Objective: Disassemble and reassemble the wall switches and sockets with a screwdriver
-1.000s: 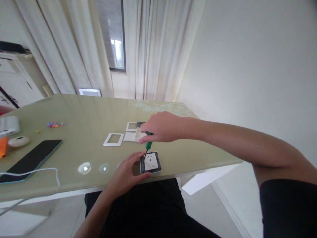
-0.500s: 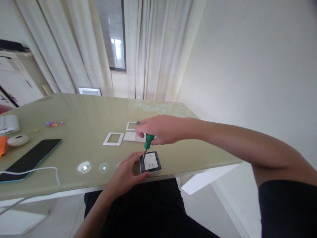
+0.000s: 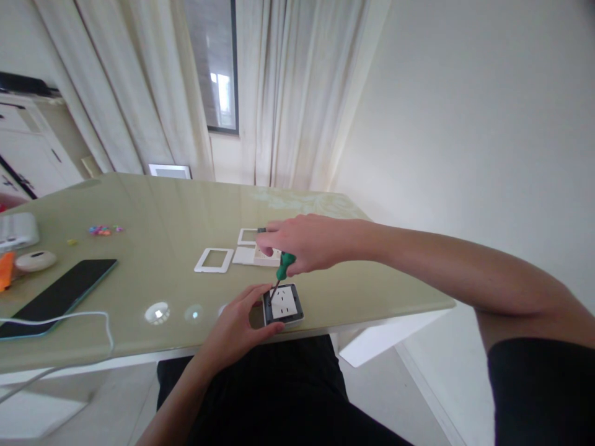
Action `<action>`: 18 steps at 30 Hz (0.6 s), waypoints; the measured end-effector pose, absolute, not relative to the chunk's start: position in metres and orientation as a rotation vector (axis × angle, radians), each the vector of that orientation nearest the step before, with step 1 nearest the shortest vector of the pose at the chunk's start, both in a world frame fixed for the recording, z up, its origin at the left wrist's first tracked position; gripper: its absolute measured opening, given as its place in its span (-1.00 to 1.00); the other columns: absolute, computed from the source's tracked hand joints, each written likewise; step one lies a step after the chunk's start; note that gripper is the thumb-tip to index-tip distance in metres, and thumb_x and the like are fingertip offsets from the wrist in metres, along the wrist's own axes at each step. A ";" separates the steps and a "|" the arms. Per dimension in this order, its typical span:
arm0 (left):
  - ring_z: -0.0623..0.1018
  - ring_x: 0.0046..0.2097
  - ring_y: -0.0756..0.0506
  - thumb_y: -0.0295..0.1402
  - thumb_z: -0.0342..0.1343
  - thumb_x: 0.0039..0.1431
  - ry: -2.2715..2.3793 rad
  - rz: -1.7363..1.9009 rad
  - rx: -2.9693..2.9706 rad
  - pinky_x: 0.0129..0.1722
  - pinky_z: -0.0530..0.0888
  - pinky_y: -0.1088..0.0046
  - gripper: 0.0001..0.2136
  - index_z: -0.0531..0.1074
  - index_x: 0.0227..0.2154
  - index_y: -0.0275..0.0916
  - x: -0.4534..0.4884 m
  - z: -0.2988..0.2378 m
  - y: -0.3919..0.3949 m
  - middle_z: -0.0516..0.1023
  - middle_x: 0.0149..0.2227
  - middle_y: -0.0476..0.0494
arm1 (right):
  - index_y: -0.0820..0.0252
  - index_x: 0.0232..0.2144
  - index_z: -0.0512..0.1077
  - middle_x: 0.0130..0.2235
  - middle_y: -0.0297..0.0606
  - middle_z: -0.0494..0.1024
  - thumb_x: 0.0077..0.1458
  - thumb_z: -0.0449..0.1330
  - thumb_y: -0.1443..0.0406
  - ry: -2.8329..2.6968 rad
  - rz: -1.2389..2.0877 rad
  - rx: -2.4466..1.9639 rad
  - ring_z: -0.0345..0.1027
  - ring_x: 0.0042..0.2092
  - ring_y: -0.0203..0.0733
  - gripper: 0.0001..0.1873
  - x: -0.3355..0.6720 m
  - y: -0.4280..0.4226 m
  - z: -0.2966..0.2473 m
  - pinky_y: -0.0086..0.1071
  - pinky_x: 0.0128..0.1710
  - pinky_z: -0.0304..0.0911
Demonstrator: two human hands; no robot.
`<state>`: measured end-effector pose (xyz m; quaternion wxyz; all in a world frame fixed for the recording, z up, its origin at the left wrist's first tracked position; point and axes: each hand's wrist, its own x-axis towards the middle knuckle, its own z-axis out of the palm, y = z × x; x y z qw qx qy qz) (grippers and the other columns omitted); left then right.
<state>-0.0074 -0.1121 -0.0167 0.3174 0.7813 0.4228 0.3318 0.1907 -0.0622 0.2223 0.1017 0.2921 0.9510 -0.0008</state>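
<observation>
A wall socket with a white face and dark frame lies near the front edge of the glossy green table. My left hand grips its left side, thumb and fingers closed on the frame. My right hand is closed on a green-handled screwdriver, whose thin shaft slants down to the socket's upper left corner. Just behind my right hand lie white socket parts and two white frames.
A dark tablet with a white cable lies at the left. Beyond it are a white oval object, an orange item, a white box and small coloured beads. Curtains and a window stand behind.
My right hand has shifted slightly right and turned on the screwdriver, so the green handle now shows lower and more tilted. My left hand and the socket have stayed put.
</observation>
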 end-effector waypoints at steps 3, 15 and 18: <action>0.57 0.34 -0.36 -0.11 0.41 0.28 1.120 0.876 2.059 0.35 0.50 0.00 -0.40 0.43 0.33 -0.03 -0.008 -0.017 -0.112 0.55 0.37 -0.20 | 0.11 -0.11 0.44 -0.20 -0.27 0.58 0.28 0.41 0.13 2.785 0.014 0.930 0.33 -0.27 -0.15 -0.71 0.191 -0.062 0.222 -0.30 -0.38 -0.09; 0.59 0.32 -0.37 -0.12 0.42 0.26 1.140 0.873 2.074 0.33 0.53 0.03 -0.39 0.43 0.33 -0.04 -0.008 -0.019 -0.112 0.56 0.36 -0.20 | 0.11 -0.14 0.44 -0.16 -0.25 0.58 0.27 0.43 0.08 2.828 -0.088 0.893 0.33 -0.26 -0.17 -0.67 0.191 -0.057 0.224 -0.33 -0.34 -0.02; 0.59 0.32 -0.37 -0.11 0.42 0.26 1.135 0.882 2.078 0.34 0.52 0.02 -0.38 0.44 0.33 -0.04 -0.008 -0.018 -0.112 0.57 0.35 -0.20 | 0.13 -0.16 0.47 -0.14 -0.24 0.59 0.21 0.46 0.25 2.809 -0.087 0.835 0.35 -0.23 -0.18 -0.74 0.190 -0.058 0.223 -0.34 -0.33 -0.02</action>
